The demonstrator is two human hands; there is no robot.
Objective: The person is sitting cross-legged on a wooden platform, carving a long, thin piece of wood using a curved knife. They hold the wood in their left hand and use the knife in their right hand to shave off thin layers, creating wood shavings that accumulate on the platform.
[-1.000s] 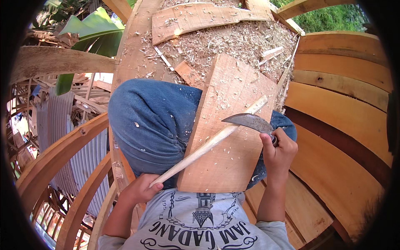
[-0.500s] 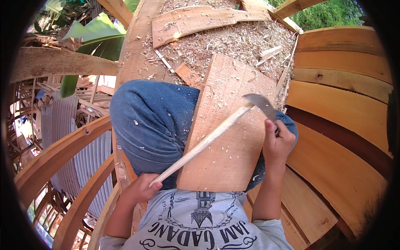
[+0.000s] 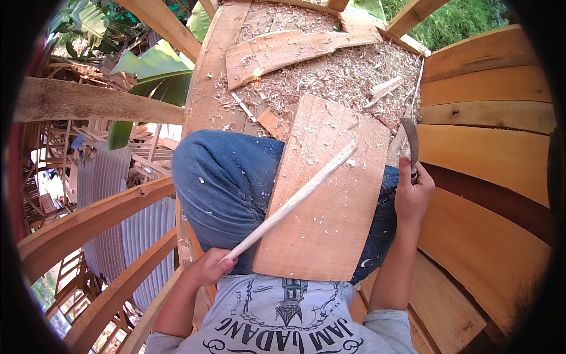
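Biggest first: the plank wall (image 3: pixel 489 141) stands just right of our R grip (image 3: pixel 414 189). Jeans legs (image 3: pixel 221 183) spread b/w the grips, w/ the board (image 3: pixel 321 230) laid over them, right of our L grip (image 3: pixel 211 266) & left of the R. The stick (image 3: pixel 290 202) slants from the L grip up & right over the board, free end short of the R grip. L fingers are wrapped round its near end. R grip is wrapped round the handle of the curved knife (image 3: pixel 412 141), blade sticking up above that grip, apart from the stick. Smallest: shavings (image 3: pixel 330 65), on the board & well beyond both grips.

Risks, we reckon: stick's held at 1 end only, so it could roll or swing under the blade; blade could then skid to a leg or the L grip. Board tipping on the lap = same trouble.

Count: 1 wall, 2 legs, 1 board, 1 stick, 1 knife, 2 grips; shavings too many.
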